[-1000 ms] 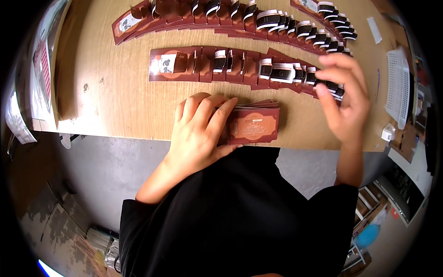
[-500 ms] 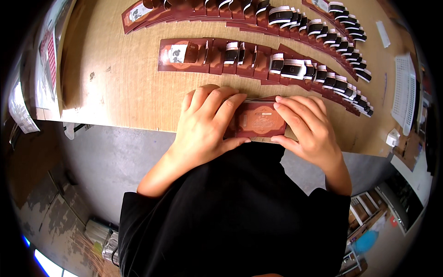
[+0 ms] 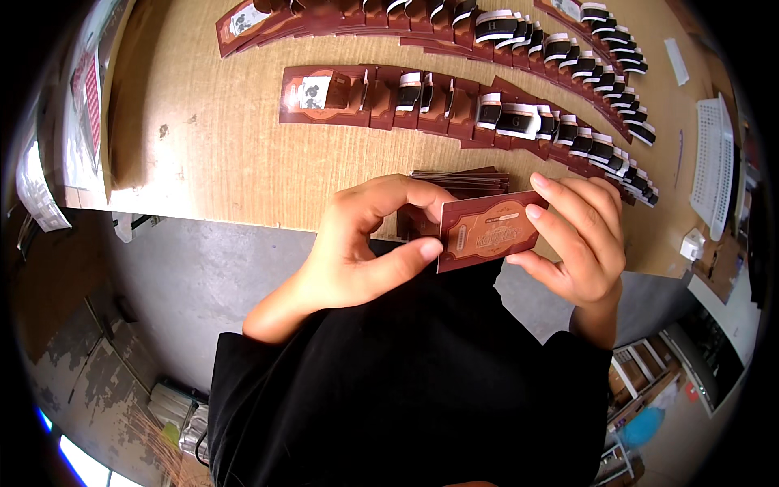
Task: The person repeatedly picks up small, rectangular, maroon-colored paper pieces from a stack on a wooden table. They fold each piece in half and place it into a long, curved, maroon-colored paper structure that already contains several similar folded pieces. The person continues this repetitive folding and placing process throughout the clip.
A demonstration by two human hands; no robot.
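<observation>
Person at a table (image 3: 195,162), card in hand, as I see it from beside the work. The card (image 3: 488,234), dark red with an orange panel, is held over the table's near edge, in front of the black shirt (image 3: 406,381); it is tilted, its right end higher than its left. The right hand (image 3: 527,221) is clamped on the card's right end, fingertips at the upper part and thumb at the lower edge. The left hand (image 3: 436,223) is at the other end: its thumb lies at the card's left edge, and its forefinger reaches the upper left corner. The remaining left fingers are partly hidden, and I cannot tell whether this hand grips.

Just behind the card, a stack (image 3: 462,180) of dark red cards lies on the table, partly covered by the card and the left hand. Beyond it, the near row (image 3: 381,114) of overlapping dark red pieces runs across the table, with brown, black and white flaps raised along it. The far row (image 3: 454,39), similarly made, lies behind; a third row (image 3: 568,12) shows at the upper right. Toward the right side are a white strip (image 3: 675,61), a white basket (image 3: 710,166) and a small white block (image 3: 691,243).
</observation>
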